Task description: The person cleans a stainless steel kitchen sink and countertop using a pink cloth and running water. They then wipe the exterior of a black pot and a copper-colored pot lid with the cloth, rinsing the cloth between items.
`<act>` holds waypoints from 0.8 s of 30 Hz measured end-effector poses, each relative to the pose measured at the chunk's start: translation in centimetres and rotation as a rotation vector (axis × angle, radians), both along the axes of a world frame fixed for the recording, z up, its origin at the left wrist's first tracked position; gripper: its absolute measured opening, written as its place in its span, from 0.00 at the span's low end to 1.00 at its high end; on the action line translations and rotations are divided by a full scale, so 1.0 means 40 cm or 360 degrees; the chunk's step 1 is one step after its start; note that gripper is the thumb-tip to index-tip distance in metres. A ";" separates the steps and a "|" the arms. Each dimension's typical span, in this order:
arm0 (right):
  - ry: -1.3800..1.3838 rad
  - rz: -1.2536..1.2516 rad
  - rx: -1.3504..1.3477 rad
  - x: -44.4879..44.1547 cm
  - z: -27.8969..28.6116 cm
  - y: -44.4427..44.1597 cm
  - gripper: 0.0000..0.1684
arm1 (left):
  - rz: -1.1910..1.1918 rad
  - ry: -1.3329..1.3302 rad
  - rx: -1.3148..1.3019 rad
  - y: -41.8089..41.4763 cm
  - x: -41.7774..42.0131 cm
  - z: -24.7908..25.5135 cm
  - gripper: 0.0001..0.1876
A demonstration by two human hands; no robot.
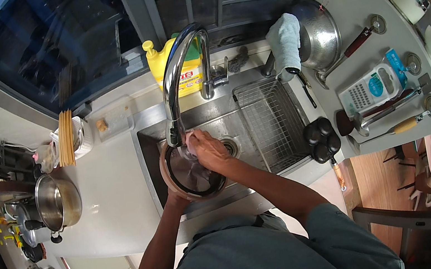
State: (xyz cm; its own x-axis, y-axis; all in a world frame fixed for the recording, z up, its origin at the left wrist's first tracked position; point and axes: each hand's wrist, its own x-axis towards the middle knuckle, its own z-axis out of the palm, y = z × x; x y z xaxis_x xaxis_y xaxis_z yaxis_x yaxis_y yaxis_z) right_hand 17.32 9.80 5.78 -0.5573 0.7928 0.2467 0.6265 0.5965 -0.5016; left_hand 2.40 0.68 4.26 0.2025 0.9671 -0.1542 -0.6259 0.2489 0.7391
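Over the steel sink [207,125], I hold a round piece of cookware [188,176] with a pinkish rim and a dark inner ring; whether it is a pot or a lid I cannot tell. My left hand [179,198] grips it at the near left rim, its fingers mostly hidden beneath. Above its far side, my right hand [210,150] is closed on a pink cloth [189,140]. The chrome faucet [170,99] arches over, its spout end just left of the right hand. What looks like water runs down under the spout.
A wire basket [273,125] fills the sink's right side. Behind stand a yellow detergent bottle [161,60] and a towel [285,41]. A multi-cup pan [322,141] lies at the right edge. Left are a steel pot [59,201] and chopsticks [66,137]. Utensils and a grater [369,89] hang right.
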 end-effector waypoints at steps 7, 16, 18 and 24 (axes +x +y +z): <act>-0.0153 -0.0131 -0.0380 0.141 -0.048 -0.084 0.15 | 0.0314 0.0165 -0.0084 0.013 -0.002 0.025 0.30; 0.0443 -0.0061 -0.1024 0.231 -0.075 -0.155 0.09 | 0.0573 0.0504 -0.0319 0.041 -0.113 -0.153 0.11; 0.0445 -0.0288 -0.1095 0.252 -0.132 -0.169 0.11 | 0.0447 0.0692 -0.0379 0.043 -0.116 -0.134 0.13; 0.0610 -0.0575 -0.1205 0.283 -0.198 -0.177 0.13 | 0.0553 0.1851 -0.0105 0.028 -0.103 -0.180 0.13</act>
State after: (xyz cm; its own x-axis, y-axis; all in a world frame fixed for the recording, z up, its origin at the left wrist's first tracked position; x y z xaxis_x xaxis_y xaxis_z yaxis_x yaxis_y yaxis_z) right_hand 28.63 2.71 -2.14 -0.2320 0.9278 -0.2921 0.4214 -0.1748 -0.8899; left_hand -1.71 1.79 -2.96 -0.3577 0.9258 -0.1224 0.3615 0.2581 0.8959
